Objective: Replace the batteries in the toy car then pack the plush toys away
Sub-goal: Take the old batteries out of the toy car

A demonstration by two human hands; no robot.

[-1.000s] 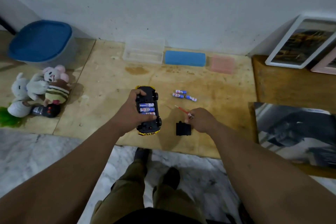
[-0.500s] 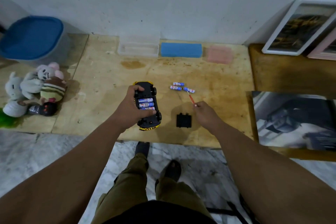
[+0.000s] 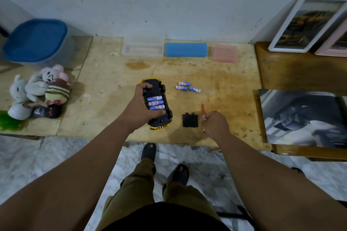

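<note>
from the head view we look down on a wooden desk [image 3: 216,73] set against a white wall. our left hand [image 3: 139,107] wraps round the toy car [image 3: 156,106], fingers and thumb curled about its body, holding it upside down near the front of the desk. its battery bay lies uncovered, with three blue and white batteries [image 3: 155,102] seated side by side in it. just to the right of the car the black battery cover [image 3: 190,120] lies flat on the desk, apart from the car. our right hand [image 3: 216,124], beside the cover, pinches a small red screwdriver [image 3: 202,108] whose shaft points away from us. three loose batteries [image 3: 187,87] lie together farther back, to the right of the car. the plush toys [image 3: 40,92] sit in a heap at the left end of the desk, well apart from the car, in front of a blue-lidded bin [image 3: 36,41]. along the wall stand a clear box [image 3: 142,48], a blue box [image 3: 186,49] and a pink box [image 3: 225,53]. framed pictures [image 3: 304,24] lean on the wall at the far right.
</note>
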